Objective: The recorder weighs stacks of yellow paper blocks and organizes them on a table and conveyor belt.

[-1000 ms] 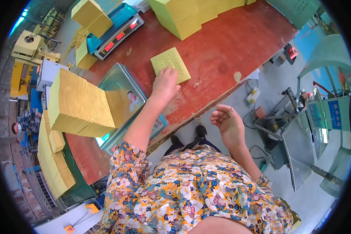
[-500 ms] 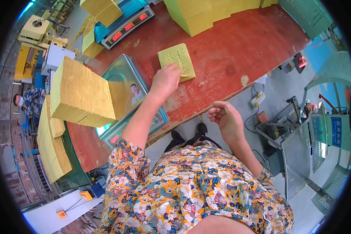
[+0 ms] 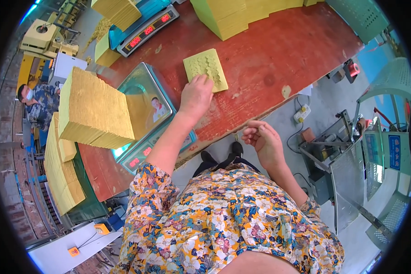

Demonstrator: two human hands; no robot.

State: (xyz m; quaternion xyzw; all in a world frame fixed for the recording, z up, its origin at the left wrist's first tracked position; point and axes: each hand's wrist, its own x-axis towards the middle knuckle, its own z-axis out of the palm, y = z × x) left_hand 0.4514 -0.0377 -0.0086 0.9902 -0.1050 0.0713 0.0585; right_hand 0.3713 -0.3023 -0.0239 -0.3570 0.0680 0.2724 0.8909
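Observation:
A small, low stack of yellow paper sheets (image 3: 217,68) with a pressed wavy pattern lies on the red table. My left hand (image 3: 197,97) is on its near left edge, fingers bent together against the paper; their tips are partly hidden. My right hand (image 3: 266,142) hovers just off the table's front edge, fingers loosely curled and apart, with nothing visible in them. Left of my left forearm, a tall block of yellow paper (image 3: 96,109) stands on a teal scale with a steel plate (image 3: 155,91).
Tall yellow paper stacks (image 3: 219,20) line the far side of the red table (image 3: 278,55). A second scale (image 3: 146,32) carries more paper at the far left. Machinery with a clear panel (image 3: 347,182) stands at right. A masked person (image 3: 41,107) is at far left.
The left hand has shifted slightly on the small stack, whose side edge looks thinner now. My right hand has barely moved. The person at far left has leaned further into view.

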